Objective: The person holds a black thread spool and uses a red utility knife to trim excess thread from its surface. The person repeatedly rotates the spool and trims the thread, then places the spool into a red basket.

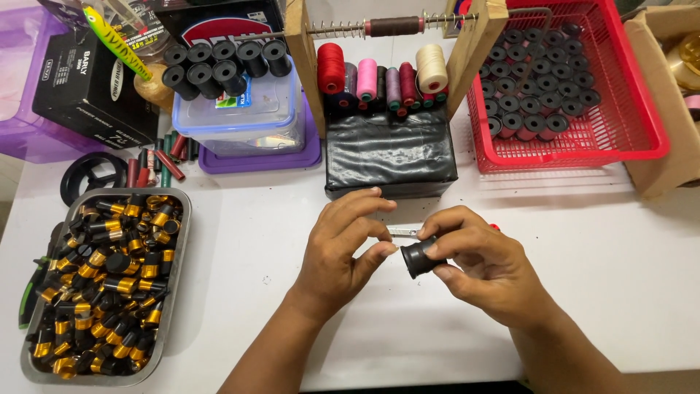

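Observation:
My right hand (477,266) holds a small black spool-shaped cylinder (417,257) above the white table (598,248), with its open end turned toward my left hand. My left hand (343,252) sits just to the left of the cylinder, thumb and forefinger pinched together close to its rim; whether they hold anything is too small to tell. A small silver metal piece (403,231) lies on the table just behind my fingers.
A metal tray (177,248) of several black-and-gold cylinders stands at the left. A red basket (642,109) with black spools is at back right, thread cones (379,76) on a black box behind my hands, and a plastic container (240,117) topped with black spools at back left.

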